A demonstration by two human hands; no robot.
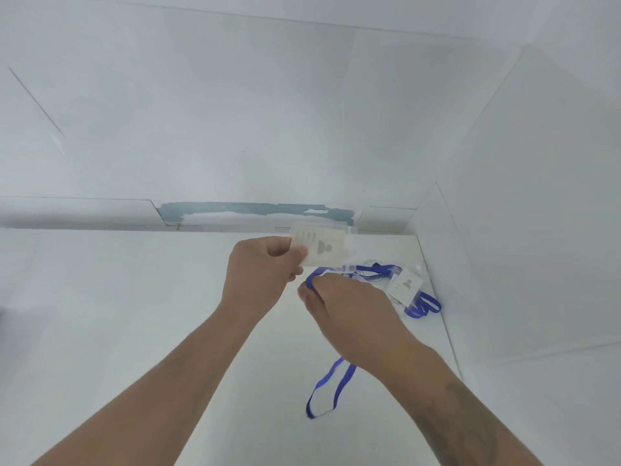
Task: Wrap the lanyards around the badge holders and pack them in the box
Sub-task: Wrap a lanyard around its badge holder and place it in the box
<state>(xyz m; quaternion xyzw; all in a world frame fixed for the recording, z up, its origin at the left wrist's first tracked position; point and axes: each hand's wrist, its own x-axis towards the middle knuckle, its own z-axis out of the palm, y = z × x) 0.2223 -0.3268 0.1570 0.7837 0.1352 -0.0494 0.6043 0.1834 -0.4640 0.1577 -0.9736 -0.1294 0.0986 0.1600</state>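
Above a white counter (100, 314), the left hand (258, 274) holds a clear badge holder (319, 247) in a pinching grip. The right hand (349, 304) closes its fingers on the blue lanyard (327, 388) — a loop hangs below the wrist. More badge holders (405, 285) lie just right, near the wall.

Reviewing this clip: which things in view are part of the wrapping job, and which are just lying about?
Part of the job:
- badge holder held by left hand
- its blue lanyard, pinched by right hand
- spare badge holders with lanyards, by the wall

Just there:
- white table
- peeling wall patch
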